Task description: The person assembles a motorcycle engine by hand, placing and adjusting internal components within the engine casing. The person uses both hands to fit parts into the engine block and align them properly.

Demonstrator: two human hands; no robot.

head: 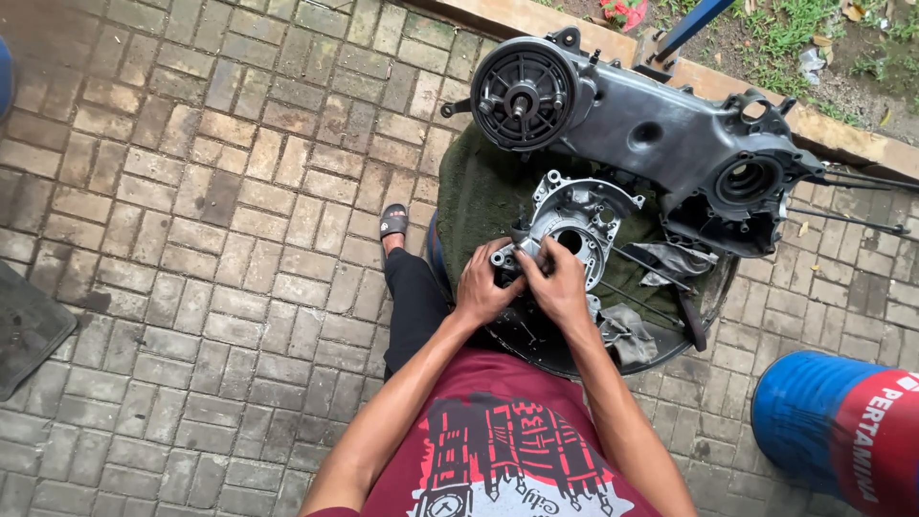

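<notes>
Head cam is showing both hands, left hand (485,287) and right hand (555,284), gripping the silver crankcase half (574,222), steadying it on the green cloth (479,187) beside the big scooter engine case (661,124).

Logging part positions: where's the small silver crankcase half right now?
In the head view, the small silver crankcase half sits centre frame on the green cloth, held at its near edge by both hands, left hand and right hand, just below the large engine casing.
</notes>
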